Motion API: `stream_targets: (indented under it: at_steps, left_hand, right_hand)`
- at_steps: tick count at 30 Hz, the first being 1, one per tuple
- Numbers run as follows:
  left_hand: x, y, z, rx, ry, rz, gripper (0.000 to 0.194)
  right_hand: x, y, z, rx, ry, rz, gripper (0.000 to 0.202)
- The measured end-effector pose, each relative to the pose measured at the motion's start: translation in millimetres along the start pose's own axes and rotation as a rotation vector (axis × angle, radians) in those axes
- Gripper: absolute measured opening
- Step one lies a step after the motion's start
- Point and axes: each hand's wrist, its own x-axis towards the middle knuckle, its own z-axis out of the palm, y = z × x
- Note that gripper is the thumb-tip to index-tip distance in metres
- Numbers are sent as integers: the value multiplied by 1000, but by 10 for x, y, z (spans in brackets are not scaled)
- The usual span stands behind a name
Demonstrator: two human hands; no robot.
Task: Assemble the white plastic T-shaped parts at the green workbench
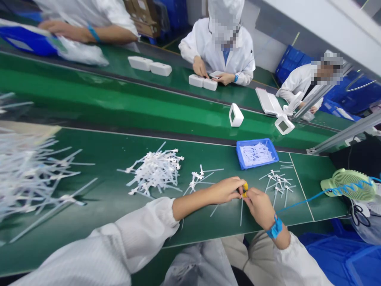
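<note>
My left hand (230, 190) and my right hand (258, 204) meet above the green bench, fingertips pinched together. Yellow coverings show at the fingertips. A thin pale tube (241, 214) runs down from between them; whatever sits at its upper end is hidden by my fingers. Left of my hands lie a few tubes with white fittings (195, 179), and beyond them a bigger tangled pile of the same (157, 171). Several more tubes with fittings (278, 182) lie spread out to the right of my right hand.
A blue tray (241, 162) of small white pieces stands behind my hands. A large tube pile (35, 171) covers the far left. A blue coiled cord (315, 197) runs from my wristband past a green fan (353, 184). White devices (235, 115) sit on the belt; co-workers sit opposite.
</note>
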Motion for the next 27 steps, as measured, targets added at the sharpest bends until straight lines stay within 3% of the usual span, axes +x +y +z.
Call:
stream_targets:
  at_steps: [4, 7, 12, 16, 19, 22, 27]
  left_hand:
    - [-24, 98, -63, 36, -6, 6, 20]
    - [-25, 146, -76, 7, -27, 3, 34]
    - [0, 174, -96, -131, 66, -97, 47]
    - [39, 202, -157, -375, 152, -264, 47]
    - [45, 251, -126, -498, 206, -370, 43]
    - [-11, 318, 27, -545, 252, -418, 37]
    - [-137, 397, 268, -382, 249, -374, 29]
  right_hand:
    - [-75, -17, -110, 216, 90, 40, 14]
    - [-265, 14, -92, 408, 310, 153, 19]
    - [-510, 12, 241, 756, 576, 475, 31]
    - [-418, -194, 485, 967, 709, 575, 36]
    - [-278, -377, 547, 1091, 727, 540, 35]
    - [-207, -496, 547, 1119, 702, 483, 32]
    - [-248, -515, 508, 1084, 682, 455, 25]
